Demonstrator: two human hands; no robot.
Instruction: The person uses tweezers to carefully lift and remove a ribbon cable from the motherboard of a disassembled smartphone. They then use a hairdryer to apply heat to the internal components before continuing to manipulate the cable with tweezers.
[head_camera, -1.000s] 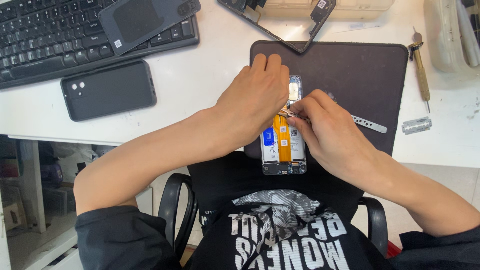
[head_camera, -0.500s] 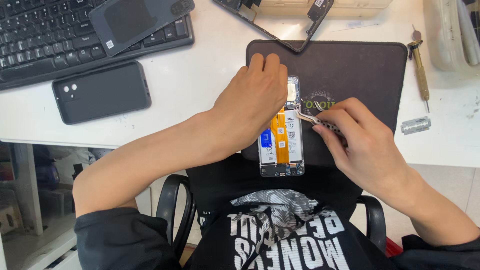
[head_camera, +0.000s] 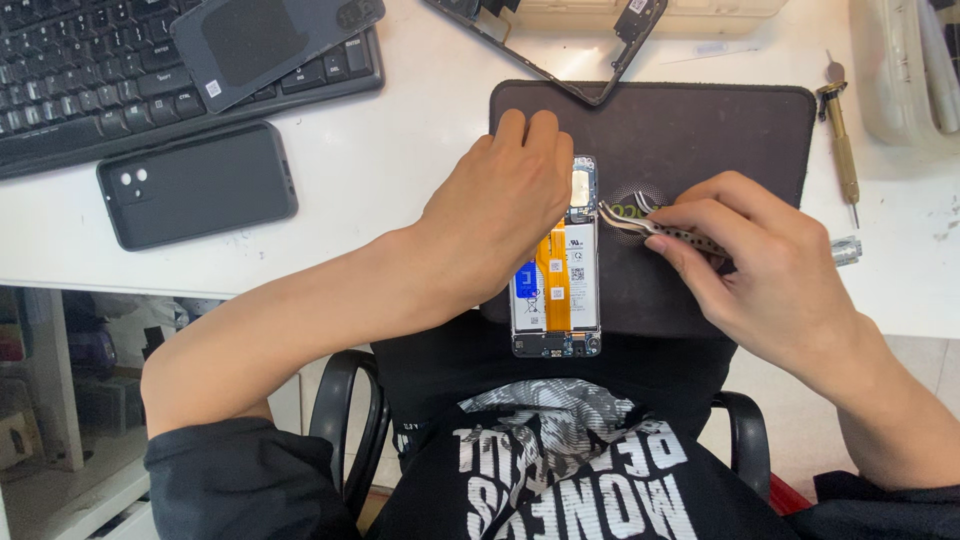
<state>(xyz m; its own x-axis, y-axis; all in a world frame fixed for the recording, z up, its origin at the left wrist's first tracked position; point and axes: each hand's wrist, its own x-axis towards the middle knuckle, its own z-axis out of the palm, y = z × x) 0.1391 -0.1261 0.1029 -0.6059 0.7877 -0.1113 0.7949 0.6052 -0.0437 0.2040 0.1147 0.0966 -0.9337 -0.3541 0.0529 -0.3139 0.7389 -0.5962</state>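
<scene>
Right hand (head_camera: 770, 265) has drawn its pinched tweezers (head_camera: 655, 227) rightward off the opened phone (head_camera: 557, 265) | phone at frame centre on dark mat (head_camera: 700, 130) | left hand (head_camera: 500, 205) presses it flat, grasping nothing | step, likely: lifting a small part; next needs steady tip aim.

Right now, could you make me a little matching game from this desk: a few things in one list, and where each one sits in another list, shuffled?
Things:
1. opened phone
2. tweezers
3. black phone
4. screwdriver

Places:
A. in the right hand
B. under the left hand, on the dark mat
C. on the white desk to the right of the mat
D. face down below the keyboard

Pairs: 1-B, 2-A, 3-D, 4-C
</scene>
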